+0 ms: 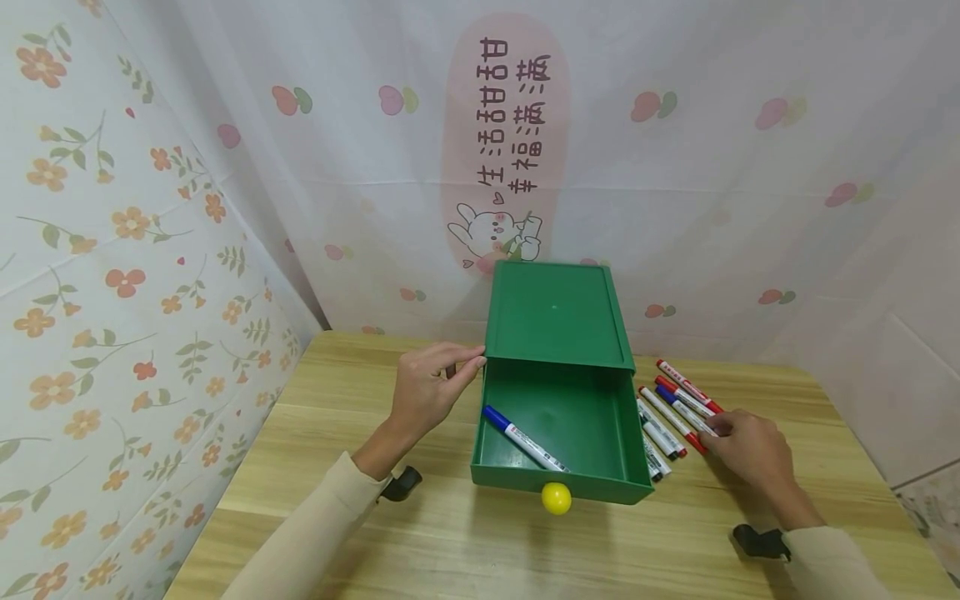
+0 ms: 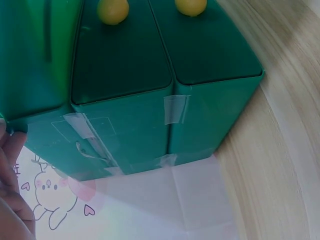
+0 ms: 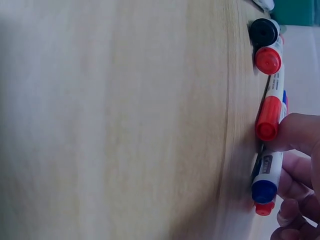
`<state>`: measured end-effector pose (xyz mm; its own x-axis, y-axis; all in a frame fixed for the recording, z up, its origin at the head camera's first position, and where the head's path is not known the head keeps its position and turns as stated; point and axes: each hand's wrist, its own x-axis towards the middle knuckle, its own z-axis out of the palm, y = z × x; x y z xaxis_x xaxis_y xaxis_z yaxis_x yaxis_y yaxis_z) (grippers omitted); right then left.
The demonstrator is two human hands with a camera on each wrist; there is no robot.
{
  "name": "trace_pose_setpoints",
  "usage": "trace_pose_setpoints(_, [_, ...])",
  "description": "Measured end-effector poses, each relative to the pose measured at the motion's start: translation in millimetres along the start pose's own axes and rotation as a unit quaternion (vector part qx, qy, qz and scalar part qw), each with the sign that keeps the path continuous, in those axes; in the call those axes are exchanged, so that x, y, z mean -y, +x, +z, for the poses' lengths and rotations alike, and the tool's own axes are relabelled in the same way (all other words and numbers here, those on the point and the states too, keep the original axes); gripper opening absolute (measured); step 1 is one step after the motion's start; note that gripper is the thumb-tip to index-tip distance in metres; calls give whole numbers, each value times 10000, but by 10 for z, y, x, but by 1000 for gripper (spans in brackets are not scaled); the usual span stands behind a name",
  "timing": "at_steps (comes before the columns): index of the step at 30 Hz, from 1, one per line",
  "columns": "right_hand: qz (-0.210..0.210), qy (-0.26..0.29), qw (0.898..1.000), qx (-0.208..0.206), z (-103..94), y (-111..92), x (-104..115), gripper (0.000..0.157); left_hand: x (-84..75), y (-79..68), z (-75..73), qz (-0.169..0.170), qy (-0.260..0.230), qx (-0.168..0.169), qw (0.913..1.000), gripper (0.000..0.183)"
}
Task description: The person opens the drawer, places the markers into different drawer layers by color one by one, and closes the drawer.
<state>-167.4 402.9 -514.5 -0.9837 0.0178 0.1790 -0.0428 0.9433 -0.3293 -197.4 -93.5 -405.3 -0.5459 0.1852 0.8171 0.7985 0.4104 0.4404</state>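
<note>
A green drawer unit [image 1: 555,312] stands at the back of the table, its top drawer [image 1: 491,475] pulled out. Inside that drawer a blue-capped whiteboard marker [image 1: 528,442] lies slantwise. At the unit's front left top corner, my left hand [image 1: 431,383] pinches the edge between thumb and fingertips. My right hand [image 1: 753,450] is over the row of markers right of the unit, thumb and fingers at a blue marker [image 3: 270,167]. A red marker [image 3: 270,117] lies directly beside the thumb. Part of the blue marker is hidden by the fingers.
Several red and black markers [image 1: 660,433] lie close against the drawer's right side. A yellow knob [image 1: 557,498] sticks out from the drawer front. Two shut drawers sit below, with yellow knobs [image 2: 113,11]. Behind hangs a printed white curtain [image 1: 360,208].
</note>
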Motion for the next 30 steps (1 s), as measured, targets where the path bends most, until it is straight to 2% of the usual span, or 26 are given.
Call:
trace_pose_setpoints(13, [-90,129,9987,-493,-45,-42,52,28,16,-13,21,1,-78,-46,10000,14])
trace_pose_setpoints(23, [-51,217,9973,-702,-114,-83,176,28,0,-8,16,-7,-95,-52,9999,14])
trace_pose_setpoints(30, [-204,293,9959,-828,-171,-112,277,23,15,-15,18,-32,-94,-55,9999,13])
